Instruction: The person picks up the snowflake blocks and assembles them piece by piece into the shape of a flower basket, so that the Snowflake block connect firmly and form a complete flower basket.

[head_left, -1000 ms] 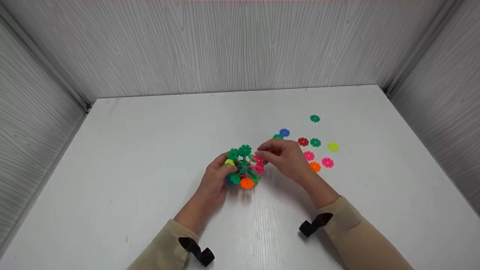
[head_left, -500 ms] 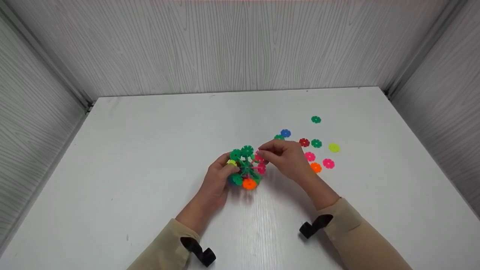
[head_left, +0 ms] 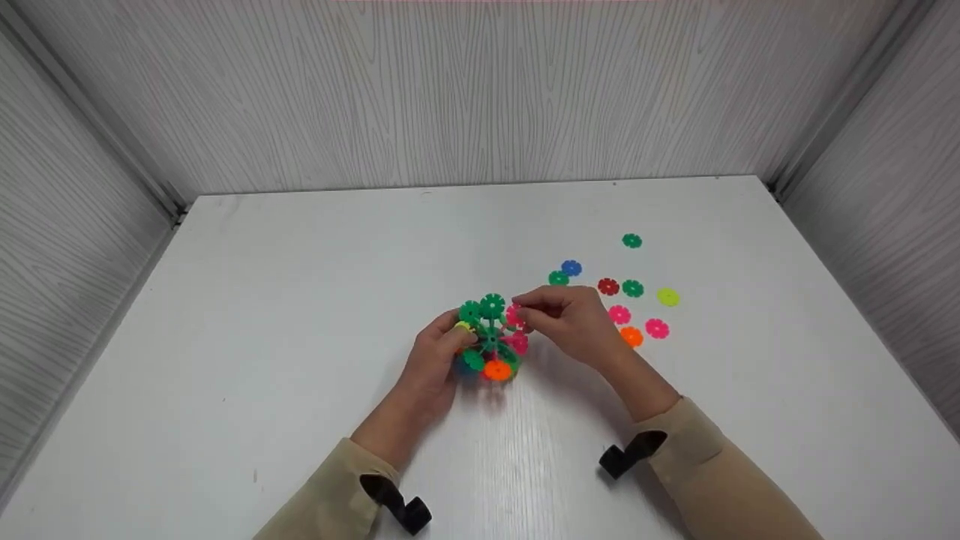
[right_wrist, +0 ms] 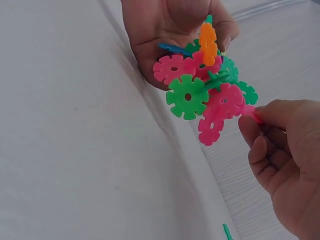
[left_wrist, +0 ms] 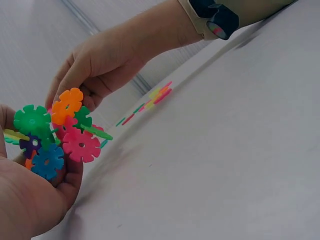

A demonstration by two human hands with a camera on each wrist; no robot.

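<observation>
A ball-like cluster of interlocking snowflake discs (head_left: 493,339), in green, pink, orange, blue and yellow, is gripped from the left by my left hand (head_left: 429,367). Its thumb lies over the near left side of the cluster, and its other fingers curl behind and beneath, as the left wrist view shows. My right hand (head_left: 576,322) pinches a pink snowflake disc (right_wrist: 250,113) between thumb and index finger. That disc meets another pink disc (right_wrist: 225,100) at the cluster's right side. An orange disc (head_left: 497,370) juts out on the near side of the cluster.
Several loose snowflake discs lie on the white table (head_left: 300,315) behind and right of my right hand, among them a blue disc (head_left: 571,268), a dark red disc (head_left: 608,286) and a yellow disc (head_left: 667,297). Wood-grain panels (head_left: 480,90) enclose the table at the back and sides.
The cluster has tilted slightly in my left hand, so a green disc at its centre now faces up more. My right hand, still pinching the pink disc, has shifted a little lower.
</observation>
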